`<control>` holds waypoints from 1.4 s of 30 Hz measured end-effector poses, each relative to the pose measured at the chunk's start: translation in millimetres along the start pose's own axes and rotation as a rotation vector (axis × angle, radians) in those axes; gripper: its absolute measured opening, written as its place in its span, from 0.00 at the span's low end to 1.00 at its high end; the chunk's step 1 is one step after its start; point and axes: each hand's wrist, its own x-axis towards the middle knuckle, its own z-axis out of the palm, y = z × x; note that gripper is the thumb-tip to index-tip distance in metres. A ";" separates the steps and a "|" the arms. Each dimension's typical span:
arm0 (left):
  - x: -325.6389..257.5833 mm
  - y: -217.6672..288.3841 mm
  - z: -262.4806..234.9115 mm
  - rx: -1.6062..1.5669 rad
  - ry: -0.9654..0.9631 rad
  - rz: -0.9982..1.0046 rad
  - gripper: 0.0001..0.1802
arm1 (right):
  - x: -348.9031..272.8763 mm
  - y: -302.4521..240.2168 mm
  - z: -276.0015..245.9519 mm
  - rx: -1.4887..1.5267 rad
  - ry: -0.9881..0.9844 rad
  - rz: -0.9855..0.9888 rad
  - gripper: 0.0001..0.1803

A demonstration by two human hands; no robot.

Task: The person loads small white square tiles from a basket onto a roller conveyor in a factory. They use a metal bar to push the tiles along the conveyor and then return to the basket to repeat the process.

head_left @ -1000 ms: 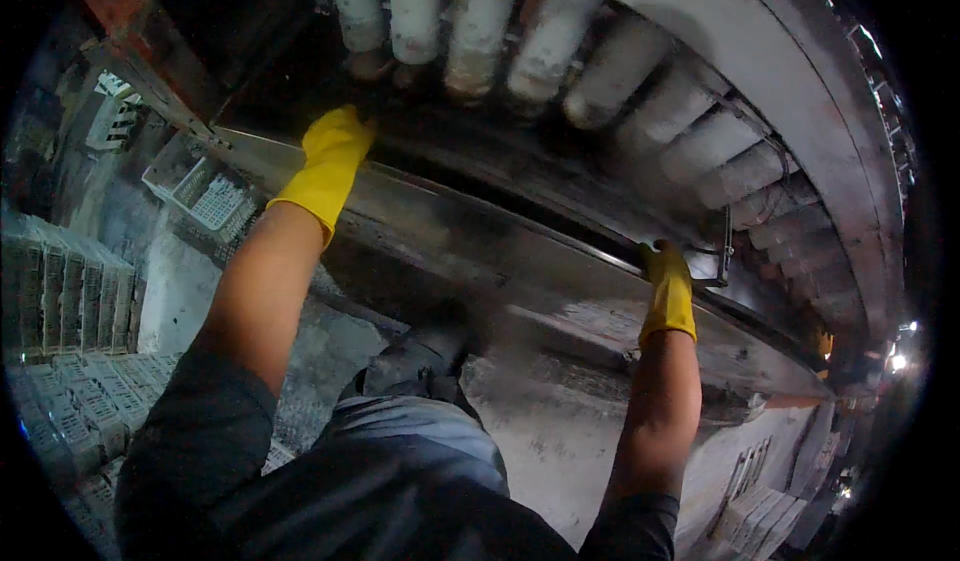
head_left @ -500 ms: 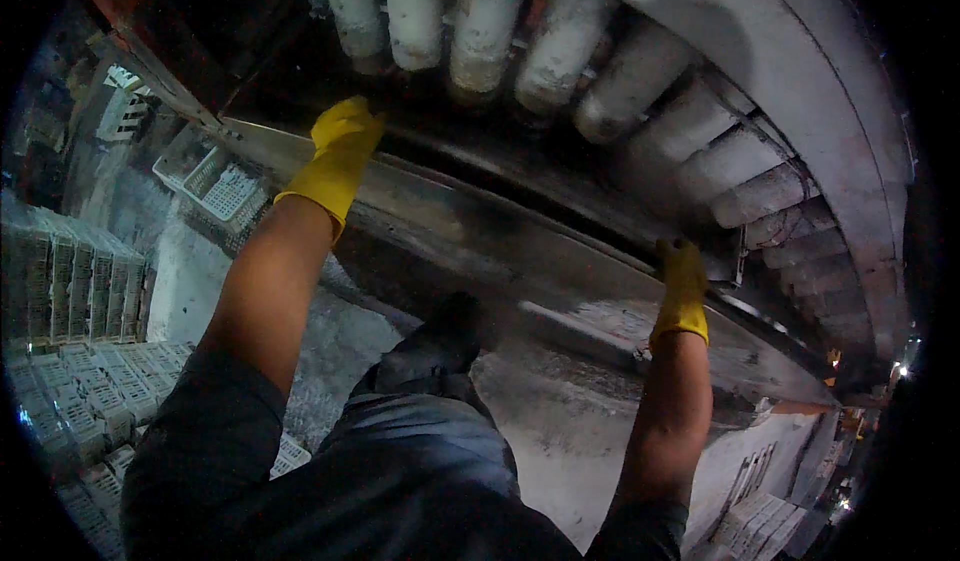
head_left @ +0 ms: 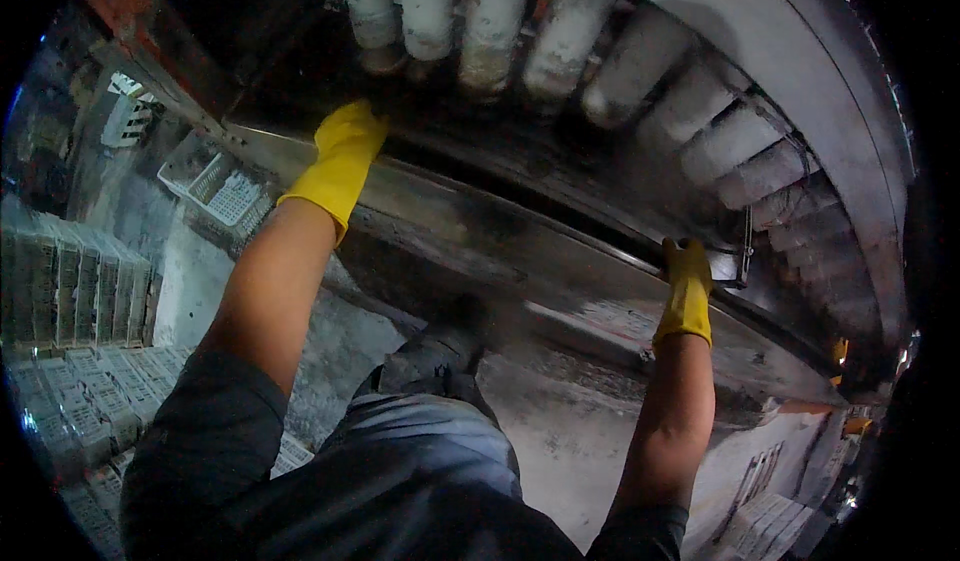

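Observation:
Both my hands wear yellow rubber gloves. My left hand (head_left: 349, 141) is closed over the upper edge of a long metal rail (head_left: 470, 211), near its far left end. Farther along to the right, my right hand (head_left: 687, 266) grips the same edge with its fingers curled over the top; the fingertips are hidden. Beyond the rail lies a dark trough, with a row of pale, dusty cylinders (head_left: 495, 31) above it. Close to my right hand stands a thin metal bracket (head_left: 745, 251), apart from the fingers.
A curved grey metal band (head_left: 770, 31) arches over the cylinders. On the left are a white plastic basket (head_left: 225, 196) and stacks of slatted plastic crates (head_left: 75, 281). More crates (head_left: 770, 526) stand at lower right. My dark boot (head_left: 455, 326) is below the rail.
The view has shifted slightly, so the cylinders and bracket sit a little differently. Both hands stay on the rail's edge; their grip looks the same.

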 end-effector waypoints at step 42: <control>-22.6 12.1 -17.2 -0.150 -0.019 -0.033 0.28 | 8.8 20.6 13.0 0.146 0.023 0.018 0.32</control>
